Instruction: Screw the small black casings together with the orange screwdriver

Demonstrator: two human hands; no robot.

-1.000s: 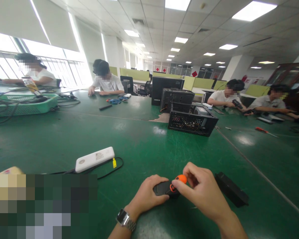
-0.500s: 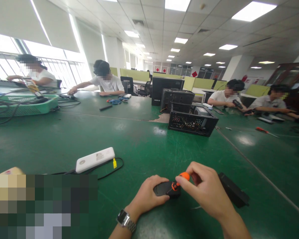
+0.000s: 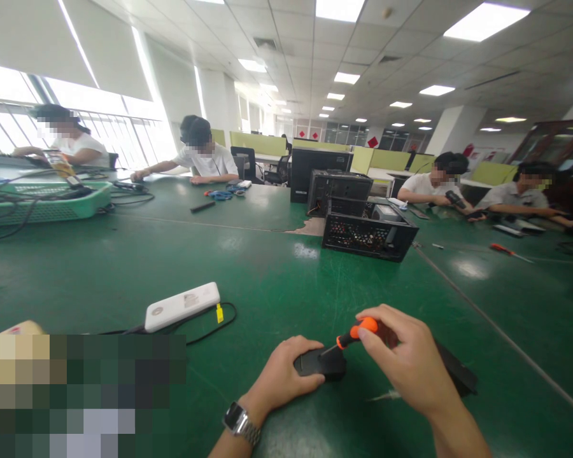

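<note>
My left hand [image 3: 286, 372], with a watch on its wrist, grips a small black device [image 3: 315, 362] on the green table [image 3: 262, 267], thumb and fingers on either side. In my right hand [image 3: 401, 356] is an orange and black screwdriver [image 3: 358, 331], pinched at its handle. Its shaft slants down to the left, the tip at the top of the device. Partly hidden behind my right hand lies a black elongated piece [image 3: 461, 372]. A thin pale item [image 3: 386, 395] is on the table beneath that hand.
A white power bank [image 3: 184, 305] with a black cable lies left of my hands. Black computer cases [image 3: 367, 235] stand farther back. A green basket [image 3: 90, 203] is at far left, another screwdriver [image 3: 501, 249] at right. Several people sit around the table.
My right hand has shifted slightly right and up with the screwdriver, whose shaft now shows more and leans more. My left hand and the black device have stayed in place.
</note>
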